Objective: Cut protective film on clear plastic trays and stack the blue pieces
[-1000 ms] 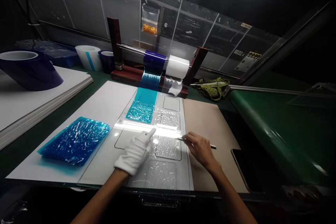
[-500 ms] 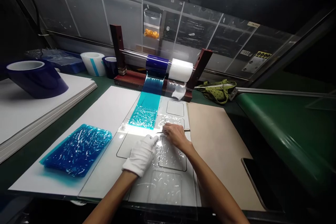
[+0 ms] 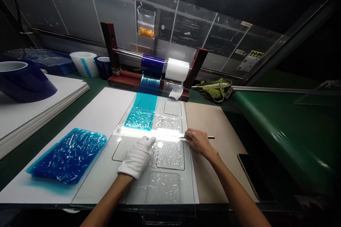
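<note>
My left hand (image 3: pixel 137 156), in a white glove, presses flat on a clear template plate (image 3: pixel 112 181) with its fingers on crinkled clear film (image 3: pixel 169 153) laid over rectangular cut-outs. My right hand (image 3: pixel 197 141), bare, grips a thin knife (image 3: pixel 210 137) at the film's right edge, its tip pointing left along a bright strip. Blue film (image 3: pixel 141 115) runs down from a blue roll (image 3: pixel 152 64) on a wooden dispenser (image 3: pixel 125 78); a white roll (image 3: pixel 177 69) sits beside it.
A stack of cut blue film pieces (image 3: pixel 68 156) lies on a white sheet at the left. Spare tape rolls (image 3: pixel 22 81) and white boards (image 3: pixel 32 113) stand far left. A brown board (image 3: pixel 213 124), a dark phone (image 3: pixel 253 177) and a green conveyor (image 3: pixel 287 131) are at the right.
My right hand drew the knife from the middle of the film back to its right edge. My gloved left hand stayed pressed in place.
</note>
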Demonstrator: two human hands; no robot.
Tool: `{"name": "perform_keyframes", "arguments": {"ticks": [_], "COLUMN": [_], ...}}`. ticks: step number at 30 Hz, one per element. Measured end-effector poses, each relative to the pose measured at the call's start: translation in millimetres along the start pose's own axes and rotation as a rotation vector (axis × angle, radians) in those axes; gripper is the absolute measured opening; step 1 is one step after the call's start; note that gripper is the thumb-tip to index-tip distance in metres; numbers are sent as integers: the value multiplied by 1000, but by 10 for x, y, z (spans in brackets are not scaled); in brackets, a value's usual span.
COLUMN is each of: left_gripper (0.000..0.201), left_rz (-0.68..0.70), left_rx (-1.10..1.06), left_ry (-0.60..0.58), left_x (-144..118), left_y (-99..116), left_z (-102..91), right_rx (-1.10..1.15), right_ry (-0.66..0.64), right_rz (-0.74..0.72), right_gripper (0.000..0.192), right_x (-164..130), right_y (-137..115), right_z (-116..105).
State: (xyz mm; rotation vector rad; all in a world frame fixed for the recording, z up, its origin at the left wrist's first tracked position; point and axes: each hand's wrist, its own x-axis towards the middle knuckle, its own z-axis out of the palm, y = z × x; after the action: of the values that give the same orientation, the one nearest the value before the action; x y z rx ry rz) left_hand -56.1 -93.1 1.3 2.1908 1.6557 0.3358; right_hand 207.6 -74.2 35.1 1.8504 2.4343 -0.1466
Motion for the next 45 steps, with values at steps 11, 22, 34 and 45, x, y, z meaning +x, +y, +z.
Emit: {"name": "perform_keyframes", "arguments": {"ticks": [11, 22, 34, 45], "left_gripper": [36, 104, 74, 43], "left_rz": [27, 201, 295, 453], "left_rx": [-86, 215, 312, 443], "left_ry": [85, 21, 20, 336], "left_x": [-16, 692, 874, 382], "left_y": [-70, -678, -911, -688], "left_z": [-37, -436, -319, -511], "right_rx": [163, 223, 328, 551], "right_ry": [83, 21, -35, 153], "right_rz": [123, 100, 72, 200], "right_gripper": [15, 24, 25, 19], "right_x": [-205, 508, 747, 269], "right_y": [93, -925, -1093, -759], "right_z": [-114, -158, -61, -191]}}
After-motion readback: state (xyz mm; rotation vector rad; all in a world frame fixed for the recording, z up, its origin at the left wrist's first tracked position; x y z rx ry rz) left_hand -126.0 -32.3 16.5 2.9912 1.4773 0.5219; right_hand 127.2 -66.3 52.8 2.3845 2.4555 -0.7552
